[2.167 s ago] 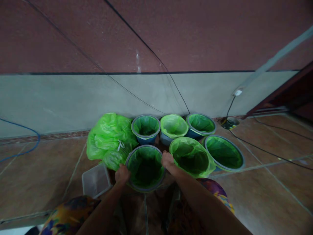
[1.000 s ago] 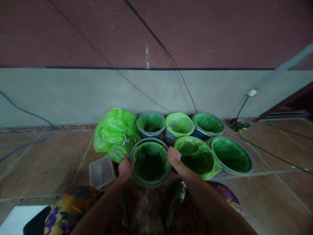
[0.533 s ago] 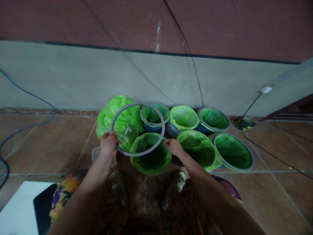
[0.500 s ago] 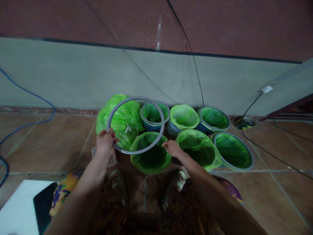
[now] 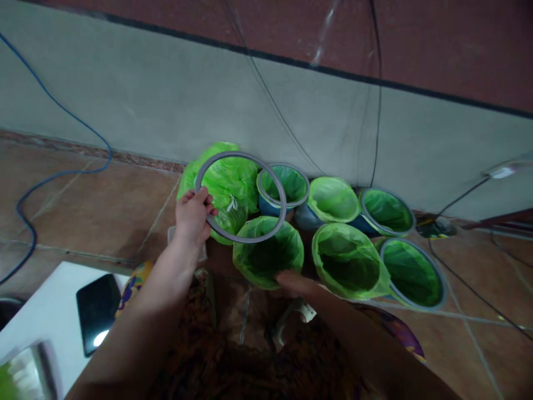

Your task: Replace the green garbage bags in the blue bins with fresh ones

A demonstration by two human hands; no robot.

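Tiled floor (image 5: 125,200) meets two-tone wall (image 5: 145,100); left hand (image 5: 192,214) pinches a grey ring (image 5: 283,202); right hand (image 5: 292,279), fingers unclear, is at a green liner (image 5: 250,251).

We find the left hand (image 5: 193,214) gripping a grey ring (image 5: 283,203). The right hand (image 5: 292,280) touches a green-lined bin (image 5: 268,253).

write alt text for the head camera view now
A person's left hand holds up a grey ring; the right hand is at the near edge of a green-lined bin. Five more lined bins and a bulging green bag stand nearby on tiled floor.
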